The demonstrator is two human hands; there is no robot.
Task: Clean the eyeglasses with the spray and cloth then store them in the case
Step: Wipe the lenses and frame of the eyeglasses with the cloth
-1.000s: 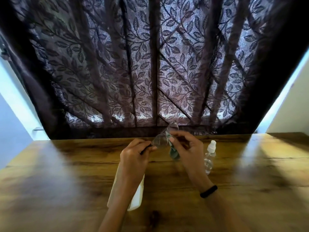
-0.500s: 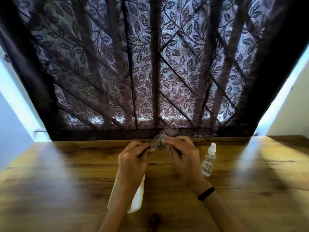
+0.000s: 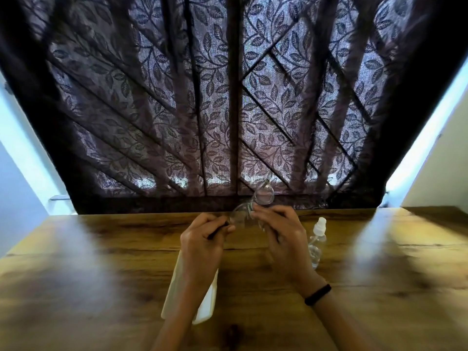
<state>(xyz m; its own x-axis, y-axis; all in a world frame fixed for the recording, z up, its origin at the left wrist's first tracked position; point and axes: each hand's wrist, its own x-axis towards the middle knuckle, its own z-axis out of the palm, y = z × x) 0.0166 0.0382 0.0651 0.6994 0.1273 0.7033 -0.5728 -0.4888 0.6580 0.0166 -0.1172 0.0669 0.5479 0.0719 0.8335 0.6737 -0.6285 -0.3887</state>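
Note:
Clear-lensed eyeglasses [image 3: 263, 196] are held up above the far edge of the wooden table [image 3: 101, 287]. My left hand [image 3: 202, 239] pinches the dark temple arm at the left end of the frame. My right hand [image 3: 281, 229] grips the glasses near the middle, its fingers curled round a lens; the cloth is hidden inside this hand. A small clear spray bottle [image 3: 317, 239] with a white cap stands on the table just right of my right hand. The white glasses case [image 3: 205, 307] lies under my left forearm, partly covered by it.
A dark leaf-patterned curtain [image 3: 228, 97] hangs right behind the table's far edge. Pale walls flank it on both sides. A black band sits on my right wrist [image 3: 317, 294].
Both hands lifted the glasses slightly and drew closer together. The green cloth that showed below my right fingers is now hidden inside the hand.

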